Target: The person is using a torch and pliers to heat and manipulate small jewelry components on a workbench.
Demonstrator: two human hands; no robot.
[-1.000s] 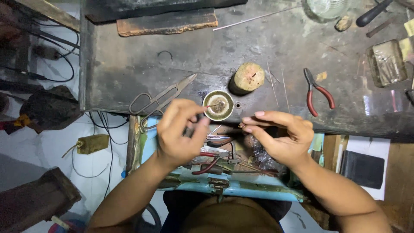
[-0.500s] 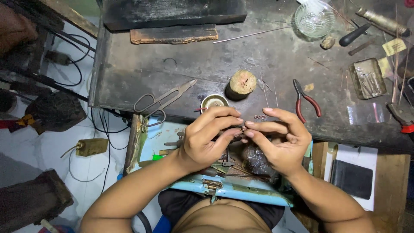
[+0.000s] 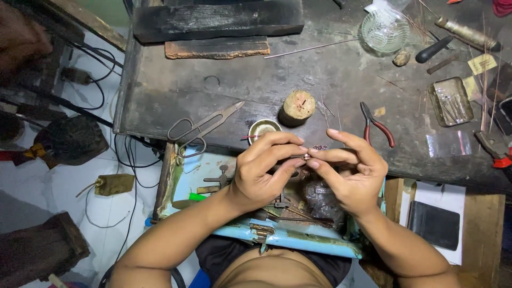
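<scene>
Metal trinket [image 3: 306, 157] sits pinched between left hand [image 3: 264, 173] and right hand [image 3: 349, 176] fingertips, wrists bent inward.

Your left hand [image 3: 261, 173] and right hand [image 3: 349, 176] meet fingertip to fingertip, pinching a tiny metal piece [image 3: 306, 157] between them above the blue tray [image 3: 298, 242]. On the dark surface [image 3: 160, 101] just beyond lie scissors [image 3: 200, 128], a small round tin [image 3: 263, 128], a wooden stump [image 3: 298, 105] and red-handled pliers [image 3: 378, 126].

- We are looking down at a dark, worn metal bench [image 3: 160, 90].
- We are seeing a pale tiled floor [image 3: 69, 208], black cables [image 3: 120, 160] trailing across it.
</scene>
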